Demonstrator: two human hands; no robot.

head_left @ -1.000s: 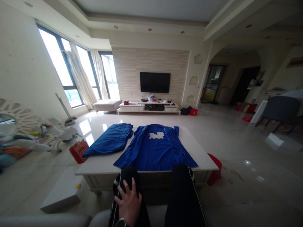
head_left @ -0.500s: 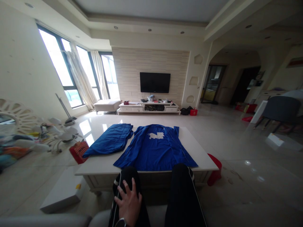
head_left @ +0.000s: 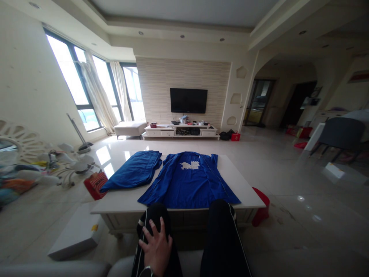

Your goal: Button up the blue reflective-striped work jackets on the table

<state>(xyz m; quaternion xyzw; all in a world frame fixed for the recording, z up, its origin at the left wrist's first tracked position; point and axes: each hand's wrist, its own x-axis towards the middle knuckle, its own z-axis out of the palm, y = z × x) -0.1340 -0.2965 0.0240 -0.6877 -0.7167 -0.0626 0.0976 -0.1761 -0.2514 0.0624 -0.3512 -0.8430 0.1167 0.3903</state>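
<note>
My left hand (head_left: 157, 244) rests with spread fingers on my left knee, holding nothing; a watch circles its wrist. My right hand is out of the picture. Beyond my knees, a blue jacket (head_left: 187, 188) lies spread over the white coffee table (head_left: 239, 181), its front panels parted and a ragged pale patch showing near its top. To the left of it on the same table is a folded blue garment (head_left: 132, 171); its kind is hard to make out. Neither piece of cloth is touched by my left hand.
A white box (head_left: 75, 234) sits on the floor left of the table, with a red striped bag (head_left: 96, 184) behind it. A red stool or tub (head_left: 261, 207) stands at the table's right side. Farther off are a television (head_left: 188, 100) and a low cabinet (head_left: 161, 132).
</note>
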